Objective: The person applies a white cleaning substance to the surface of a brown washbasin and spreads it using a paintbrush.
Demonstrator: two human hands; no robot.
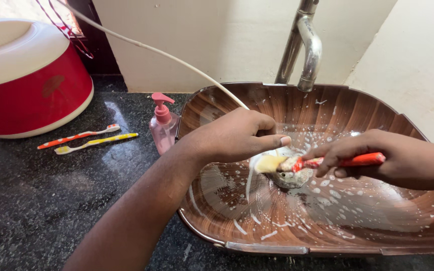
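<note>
Over the brown wood-grain sink [327,236], flecked with white foam, the right hand [377,160] grips a red toothbrush [337,161] with its bristles at the metal drain [290,178]. The left hand [237,135] is closed around a thin white hose [151,50] just above the drain. Farther off on the black table [36,200] lie two toothbrushes [86,139], a pink soap dispenser [163,125] and a red-and-white container [26,75]; the steel tap [305,45] rises behind the sink.

The basin [377,125] is brown with wood-grain streaks and white splashes. The brush [342,161] handle is red-orange. The counter [36,200] is speckled black. One toothbrush [79,136] is orange-white striped, another [96,143] yellow-white. The soap bottle [163,125] is pink; the pot [26,75] red and white.
</note>
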